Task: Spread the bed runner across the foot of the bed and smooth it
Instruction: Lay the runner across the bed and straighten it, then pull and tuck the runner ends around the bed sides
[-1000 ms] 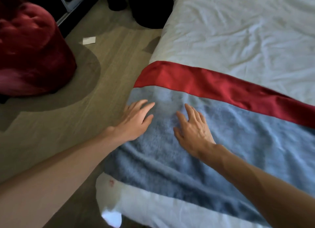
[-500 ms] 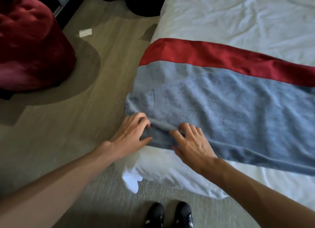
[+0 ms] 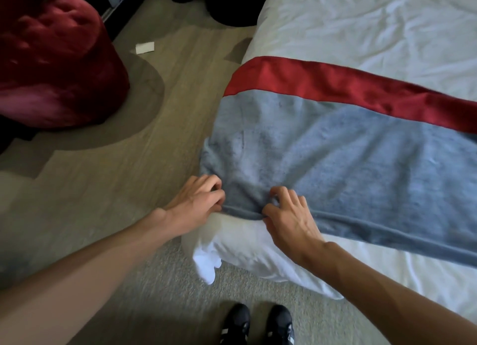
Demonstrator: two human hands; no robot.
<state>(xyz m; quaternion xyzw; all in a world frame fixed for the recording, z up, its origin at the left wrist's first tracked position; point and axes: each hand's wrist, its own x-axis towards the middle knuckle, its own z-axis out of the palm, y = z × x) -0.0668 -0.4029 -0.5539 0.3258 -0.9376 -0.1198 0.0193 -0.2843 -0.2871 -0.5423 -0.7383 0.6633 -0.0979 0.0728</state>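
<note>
The bed runner [image 3: 335, 153] is fuzzy blue-grey with a red satin band along its far side. It lies across the foot of a bed with white bedding [image 3: 374, 29], its left end draped over the bed's left corner. My left hand [image 3: 198, 202] grips the runner's near hem at the corner, fingers curled into the fabric. My right hand [image 3: 289, 215] pinches the same hem a little to the right, fingers bent over the edge. The cloth bunches slightly between the two hands.
A dark red tufted seat [image 3: 51, 60] stands on the floor at the left. A white scrap of paper [image 3: 145, 47] lies on the floor. A dark round object [image 3: 232, 9] sits beside the bed's far side. My black shoes [image 3: 258, 324] stand below the white sheet corner [image 3: 206, 264].
Both hands left the runner's top surface, where they lay flat, moved down to its near hem and took hold of it. My view tilted downward, bringing my shoes in.
</note>
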